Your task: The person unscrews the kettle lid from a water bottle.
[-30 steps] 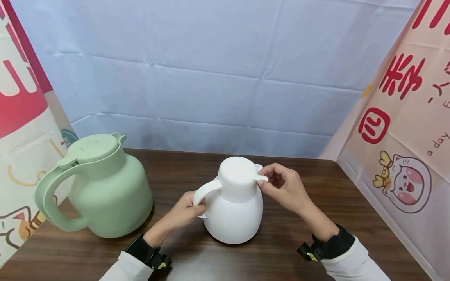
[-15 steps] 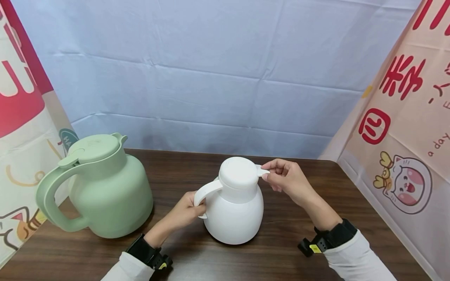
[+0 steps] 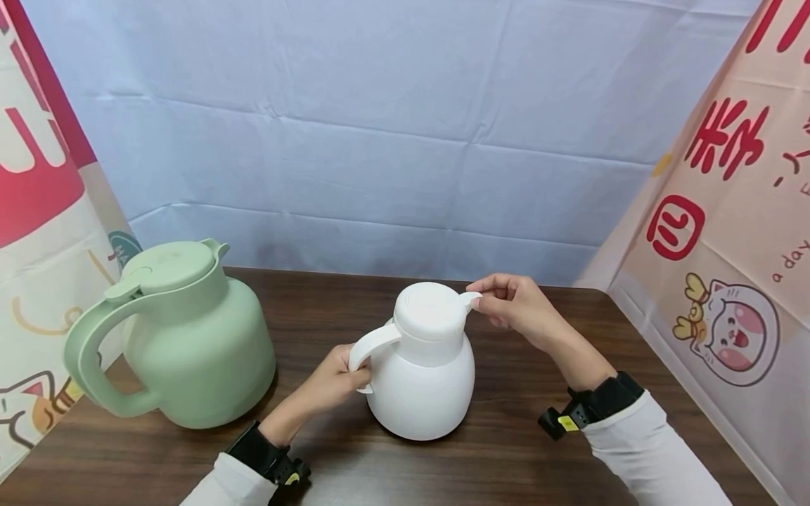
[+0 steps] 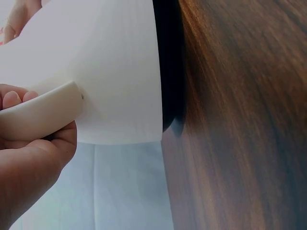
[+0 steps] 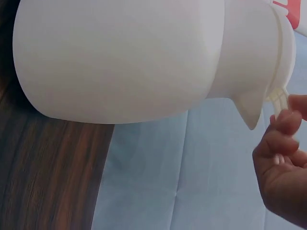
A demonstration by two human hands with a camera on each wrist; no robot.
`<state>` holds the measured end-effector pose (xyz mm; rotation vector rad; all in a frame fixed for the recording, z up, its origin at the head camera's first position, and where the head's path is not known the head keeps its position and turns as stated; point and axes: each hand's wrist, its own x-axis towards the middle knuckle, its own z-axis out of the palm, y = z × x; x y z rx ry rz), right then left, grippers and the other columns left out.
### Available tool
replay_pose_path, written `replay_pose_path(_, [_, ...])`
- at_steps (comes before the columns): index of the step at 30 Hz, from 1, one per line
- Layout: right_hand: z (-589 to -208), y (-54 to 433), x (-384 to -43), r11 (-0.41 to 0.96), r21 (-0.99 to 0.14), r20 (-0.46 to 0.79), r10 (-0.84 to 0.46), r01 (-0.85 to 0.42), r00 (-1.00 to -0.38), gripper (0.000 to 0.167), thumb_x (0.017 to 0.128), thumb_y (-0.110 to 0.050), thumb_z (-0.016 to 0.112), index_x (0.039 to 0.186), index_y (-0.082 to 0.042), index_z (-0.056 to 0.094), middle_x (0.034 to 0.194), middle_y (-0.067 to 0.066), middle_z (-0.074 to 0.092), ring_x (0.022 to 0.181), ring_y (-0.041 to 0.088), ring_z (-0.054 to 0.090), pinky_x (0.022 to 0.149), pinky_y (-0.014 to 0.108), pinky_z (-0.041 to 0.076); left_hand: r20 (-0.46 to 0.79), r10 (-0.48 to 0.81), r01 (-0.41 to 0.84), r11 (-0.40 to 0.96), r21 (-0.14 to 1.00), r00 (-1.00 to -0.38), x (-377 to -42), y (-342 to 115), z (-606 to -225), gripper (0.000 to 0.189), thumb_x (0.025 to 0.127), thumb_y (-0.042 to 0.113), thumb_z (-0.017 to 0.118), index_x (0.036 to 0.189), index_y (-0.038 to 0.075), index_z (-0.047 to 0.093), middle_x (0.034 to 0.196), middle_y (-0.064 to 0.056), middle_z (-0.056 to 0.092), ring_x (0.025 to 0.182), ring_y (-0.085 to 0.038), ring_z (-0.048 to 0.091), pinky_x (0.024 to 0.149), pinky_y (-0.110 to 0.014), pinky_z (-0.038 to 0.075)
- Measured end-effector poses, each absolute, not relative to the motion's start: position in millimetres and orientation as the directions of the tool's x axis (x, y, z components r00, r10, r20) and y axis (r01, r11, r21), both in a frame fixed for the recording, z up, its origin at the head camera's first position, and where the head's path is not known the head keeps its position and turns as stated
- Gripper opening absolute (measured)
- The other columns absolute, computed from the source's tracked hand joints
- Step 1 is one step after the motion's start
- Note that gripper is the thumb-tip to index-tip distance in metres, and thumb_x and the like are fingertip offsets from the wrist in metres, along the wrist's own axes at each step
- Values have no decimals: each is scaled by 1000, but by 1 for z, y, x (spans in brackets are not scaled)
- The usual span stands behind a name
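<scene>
A white jug (image 3: pixel 420 393) stands upright on the brown table. My left hand (image 3: pixel 335 376) grips its handle (image 4: pixel 45 110), with the fingers curled round it in the left wrist view. On top sits a round white lid (image 3: pixel 429 309). My right hand (image 3: pixel 522 309) is at the jug's right side, pinching the small tab (image 5: pixel 279 99) of that lid between thumb and fingers. In the right wrist view the tab lies just above the pointed spout (image 5: pixel 249 112), a little apart from it.
To the left stands a larger green jug (image 3: pixel 196 344), its handle towards the left. A pale blue cloth (image 3: pixel 380 140) hangs behind the wood-grain table (image 3: pixel 538 436). Printed cloths hang on the left (image 3: pixel 44 295) and right (image 3: pixel 715 232).
My right hand has moved away from me, turning the lid so its tab swings from the jug's front right towards the spout. The left hand and both jugs have stayed in place.
</scene>
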<state>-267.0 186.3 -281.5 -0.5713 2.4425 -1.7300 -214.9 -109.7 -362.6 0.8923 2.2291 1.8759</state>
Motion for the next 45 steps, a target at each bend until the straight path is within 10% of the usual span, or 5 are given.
replay_pose_path(15, [-269, 179, -287, 420, -857, 105, -424, -299, -899, 34, 87, -11, 61, 116, 6, 58, 78, 12, 54, 65, 18, 47, 57, 28, 43, 314, 493, 390, 56, 919, -812, -215, -110, -365, 25, 78, -17, 43, 60, 0, 37, 56, 6, 27, 52, -8, 27, 51, -24, 30])
replay_pose_path(45, [-231, 116, -306, 773, -448, 85, -463, -449, -882, 14, 85, -22, 64, 87, -9, 68, 54, 1, 53, 47, 13, 43, 51, 28, 38, 318, 474, 398, 77, 914, -821, -222, -111, -378, 24, 79, -16, 45, 62, 0, 38, 56, 4, 28, 51, -9, 27, 50, -25, 30])
